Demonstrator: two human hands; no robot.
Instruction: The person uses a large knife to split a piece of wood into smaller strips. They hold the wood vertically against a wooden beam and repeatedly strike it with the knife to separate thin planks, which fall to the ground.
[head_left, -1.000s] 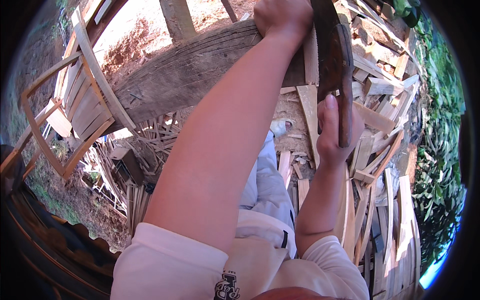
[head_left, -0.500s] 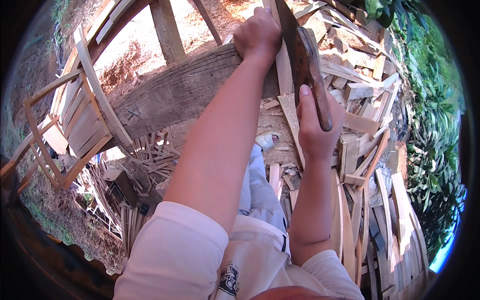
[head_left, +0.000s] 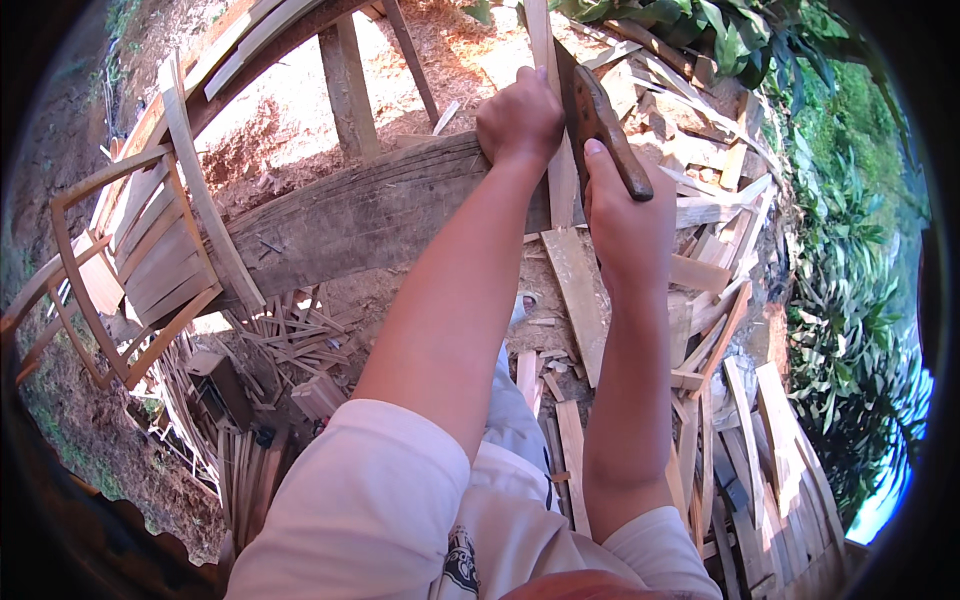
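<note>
My right hand [head_left: 628, 215] is closed round the brown wooden handle of a hand saw [head_left: 597, 115], thumb laid along its near side. The saw's dark blade runs away from me, close along the right side of a narrow wooden strip [head_left: 563, 185]. My left hand [head_left: 520, 115] is closed in a fist on that strip, by the end of a thick weathered plank [head_left: 350, 215]. The strip lies across the plank's right end and sticks out beyond it both ways. Whether the saw's teeth touch the wood is hidden from this angle.
A wooden frame [head_left: 120, 265] and slatted pieces lean at the left end of the plank. Offcuts [head_left: 300, 340] are piled below it. Loose boards [head_left: 790, 450] crowd the right side, with green bushes [head_left: 840, 300] beyond. Sawdust [head_left: 270, 130] covers the ground behind the plank.
The saw and my right hand have shifted up and slightly left, away from me along the strip. My left hand still grips the strip. The whole view has tilted a little.
</note>
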